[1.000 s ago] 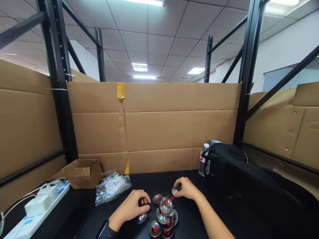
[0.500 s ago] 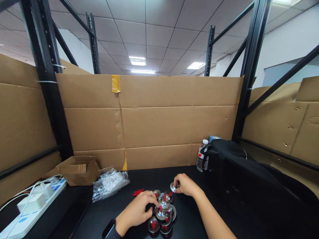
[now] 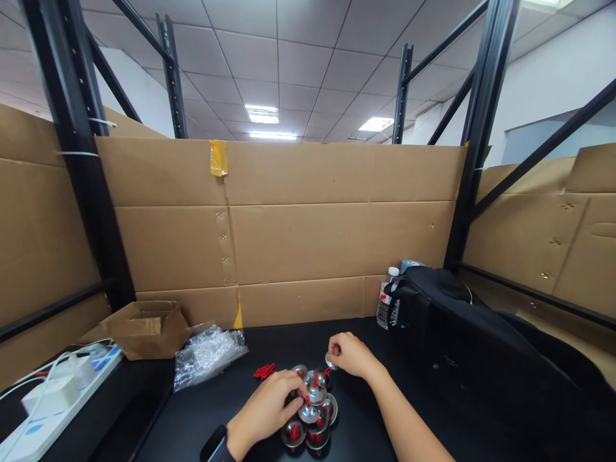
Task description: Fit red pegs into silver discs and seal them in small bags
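Shiny domed metal discs with red cords through their middles, like small cymbals, are heaped on the black table. My left hand (image 3: 275,405) reaches in from the left, thumb and fingertips pinched on the red cord of the front upper cymbal (image 3: 308,414). Just behind the heap on the right, my right hand (image 3: 351,354) grips the edge of another small cymbal (image 3: 330,362), mostly covered by its fingers. Other cymbals (image 3: 293,434) lie at the near side. A coiled red cord (image 3: 264,371) rests to the left, behind my left hand.
Crinkled clear plastic bags (image 3: 209,355) and an opened brown cardboard box (image 3: 150,328) lie at the back left. A white power strip (image 3: 60,410) with plugs runs along the left. At right stand a water bottle (image 3: 387,301) and a large black bag (image 3: 462,359). Cardboard walls (image 3: 298,237) enclose the table.
My left thumb and fingers have closed in on the red cord at the front upper cymbal. The cymbal in my right hand has turned and shows less of its face. The view has shifted slightly.
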The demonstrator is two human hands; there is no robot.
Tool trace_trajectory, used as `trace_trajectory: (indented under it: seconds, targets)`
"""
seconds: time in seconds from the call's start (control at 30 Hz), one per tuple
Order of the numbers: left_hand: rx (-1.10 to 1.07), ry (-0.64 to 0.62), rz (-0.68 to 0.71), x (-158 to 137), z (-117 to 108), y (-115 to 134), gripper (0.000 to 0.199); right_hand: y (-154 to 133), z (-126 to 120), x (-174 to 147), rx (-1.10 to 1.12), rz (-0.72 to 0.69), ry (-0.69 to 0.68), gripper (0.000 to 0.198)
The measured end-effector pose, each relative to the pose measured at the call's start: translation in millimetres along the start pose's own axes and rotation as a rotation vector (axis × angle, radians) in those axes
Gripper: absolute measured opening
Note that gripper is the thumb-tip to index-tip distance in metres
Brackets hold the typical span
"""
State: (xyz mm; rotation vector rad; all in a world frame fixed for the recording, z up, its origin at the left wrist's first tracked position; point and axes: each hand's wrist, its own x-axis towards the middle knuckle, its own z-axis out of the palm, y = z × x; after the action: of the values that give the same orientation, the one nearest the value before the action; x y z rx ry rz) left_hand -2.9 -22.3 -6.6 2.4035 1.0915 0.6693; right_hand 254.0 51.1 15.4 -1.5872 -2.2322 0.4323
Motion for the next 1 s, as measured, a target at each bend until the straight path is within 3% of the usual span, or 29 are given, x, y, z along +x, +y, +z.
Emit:
trace_trajectory:
  seconds: [0.43, 0.6, 0.77, 0.9, 1.0]
  targets:
    - [0.078, 0.008, 0.125, 2.5, -4.1, 23.5, 0.034, -7.5, -0.6, -1.8, 0.077, -0.111, 0.006, 0.007]
    - [0.044, -0.044, 0.139, 2.1, 1.7, 21.1, 0.019, -3.9, 0.6, -0.4, 0.08, -0.122, 0.005, 0.007]
    - [-0.011, -0.015, 0.101, 4.1, 9.1, 11.7, 0.02, -6.8, -0.9, -1.4, 0.145, -0.182, 0.001, 0.007]
    - [-0.106, 0.043, 0.061, 3.8, -0.1, 12.1, 0.017, -19.6, -6.8, -6.9, 0.344, -0.295, -0.119, 0.014]
    - [-0.16, 0.146, 0.04, 3.5, -8.3, 8.4, 0.015, -33.3, -7.3, -12.2, 0.495, -0.383, -0.279, 0.039]
